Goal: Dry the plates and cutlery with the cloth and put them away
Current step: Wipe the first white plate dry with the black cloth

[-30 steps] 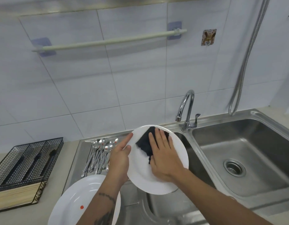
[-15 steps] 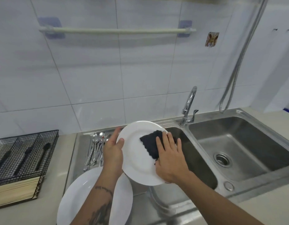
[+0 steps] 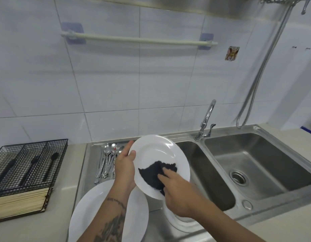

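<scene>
White tiled wall point(image 3: 116, 81), steel double sink point(image 3: 259, 165), possibly damp, beige countertop point(image 3: 64, 203)

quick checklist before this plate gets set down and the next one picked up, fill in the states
1. Left hand grips the held plate at its rim: ok.
2. Right hand presses the dark cloth on the plate face: ok.
3. Plate face fully dry: cannot tell.
4. Plate back wiped: cannot tell.
5. Large plate below on the drainboard, a possible stacking spot: ok.
6. Cutlery undried, lying on the drainboard: not ok.
</scene>
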`<state>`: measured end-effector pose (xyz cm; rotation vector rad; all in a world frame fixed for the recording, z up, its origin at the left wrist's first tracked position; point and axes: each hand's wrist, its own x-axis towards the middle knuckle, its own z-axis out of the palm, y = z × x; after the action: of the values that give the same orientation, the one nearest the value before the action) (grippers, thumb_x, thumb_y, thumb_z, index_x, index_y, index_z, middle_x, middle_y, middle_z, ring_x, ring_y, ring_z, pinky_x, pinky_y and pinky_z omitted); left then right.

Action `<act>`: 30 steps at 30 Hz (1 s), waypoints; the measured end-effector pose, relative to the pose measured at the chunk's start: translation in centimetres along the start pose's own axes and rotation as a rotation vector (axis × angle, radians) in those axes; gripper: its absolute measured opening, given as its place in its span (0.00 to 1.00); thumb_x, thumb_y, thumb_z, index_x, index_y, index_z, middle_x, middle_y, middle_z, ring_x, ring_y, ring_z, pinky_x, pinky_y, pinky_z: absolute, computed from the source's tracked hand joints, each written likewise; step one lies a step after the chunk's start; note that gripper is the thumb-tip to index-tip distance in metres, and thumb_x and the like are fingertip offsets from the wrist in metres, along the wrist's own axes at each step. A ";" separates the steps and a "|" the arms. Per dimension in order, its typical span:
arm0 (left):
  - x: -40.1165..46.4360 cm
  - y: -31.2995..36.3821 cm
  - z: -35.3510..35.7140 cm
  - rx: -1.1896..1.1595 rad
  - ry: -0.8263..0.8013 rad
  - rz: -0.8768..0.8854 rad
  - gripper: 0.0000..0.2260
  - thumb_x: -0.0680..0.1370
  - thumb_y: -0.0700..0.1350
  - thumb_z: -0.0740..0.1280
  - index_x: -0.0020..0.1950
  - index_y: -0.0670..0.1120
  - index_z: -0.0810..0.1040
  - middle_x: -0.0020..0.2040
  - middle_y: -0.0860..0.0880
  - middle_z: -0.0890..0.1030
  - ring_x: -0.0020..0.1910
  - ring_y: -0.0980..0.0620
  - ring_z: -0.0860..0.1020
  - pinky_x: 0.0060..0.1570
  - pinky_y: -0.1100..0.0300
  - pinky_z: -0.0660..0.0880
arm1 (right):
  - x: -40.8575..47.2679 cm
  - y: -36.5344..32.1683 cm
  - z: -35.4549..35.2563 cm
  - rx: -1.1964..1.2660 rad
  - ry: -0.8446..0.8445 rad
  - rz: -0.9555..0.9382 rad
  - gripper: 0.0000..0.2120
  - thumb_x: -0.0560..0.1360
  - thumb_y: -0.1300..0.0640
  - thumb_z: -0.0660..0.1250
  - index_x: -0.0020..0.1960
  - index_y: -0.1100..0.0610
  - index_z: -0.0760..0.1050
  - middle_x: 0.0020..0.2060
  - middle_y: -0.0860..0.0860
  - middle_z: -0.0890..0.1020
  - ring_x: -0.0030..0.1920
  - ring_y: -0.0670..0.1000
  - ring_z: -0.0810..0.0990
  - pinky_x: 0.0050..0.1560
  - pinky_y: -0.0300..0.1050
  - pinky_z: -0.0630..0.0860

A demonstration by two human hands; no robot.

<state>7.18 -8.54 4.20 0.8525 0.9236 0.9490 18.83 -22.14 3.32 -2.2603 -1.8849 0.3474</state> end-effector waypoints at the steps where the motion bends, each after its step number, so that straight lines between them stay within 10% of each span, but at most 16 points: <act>1: 0.0 0.0 -0.1 0.001 -0.003 0.008 0.18 0.83 0.37 0.59 0.68 0.53 0.78 0.59 0.50 0.82 0.55 0.47 0.81 0.52 0.49 0.80 | -0.1 -0.4 -0.2 0.024 -0.043 -0.044 0.20 0.79 0.56 0.55 0.70 0.54 0.66 0.69 0.51 0.65 0.68 0.54 0.64 0.68 0.53 0.68; 11: 0.2 -0.7 -0.4 -0.014 -0.115 -0.040 0.18 0.82 0.36 0.59 0.61 0.55 0.81 0.59 0.46 0.84 0.57 0.42 0.82 0.58 0.43 0.78 | 3.6 1.3 -0.8 -0.245 0.051 0.075 0.33 0.80 0.45 0.50 0.80 0.51 0.42 0.78 0.53 0.38 0.77 0.57 0.37 0.75 0.60 0.40; 18: 1.7 -0.3 -1.4 -0.030 -0.143 -0.001 0.18 0.82 0.36 0.58 0.65 0.51 0.80 0.60 0.41 0.82 0.60 0.34 0.79 0.61 0.35 0.75 | 2.4 -0.1 -1.3 -0.205 0.073 -0.076 0.33 0.79 0.55 0.56 0.80 0.53 0.45 0.78 0.53 0.39 0.77 0.55 0.36 0.73 0.48 0.30; 30: 2.0 -0.2 -0.3 0.006 -0.250 0.006 0.19 0.80 0.35 0.60 0.66 0.51 0.80 0.62 0.43 0.82 0.61 0.37 0.80 0.64 0.38 0.74 | 6.0 3.3 -1.3 -0.341 0.307 0.207 0.36 0.76 0.43 0.51 0.80 0.54 0.47 0.78 0.59 0.45 0.78 0.61 0.44 0.71 0.72 0.43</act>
<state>7.57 -6.72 3.37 0.9550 0.7087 0.8231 23.33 -16.84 3.24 -2.5501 -1.6574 -0.3066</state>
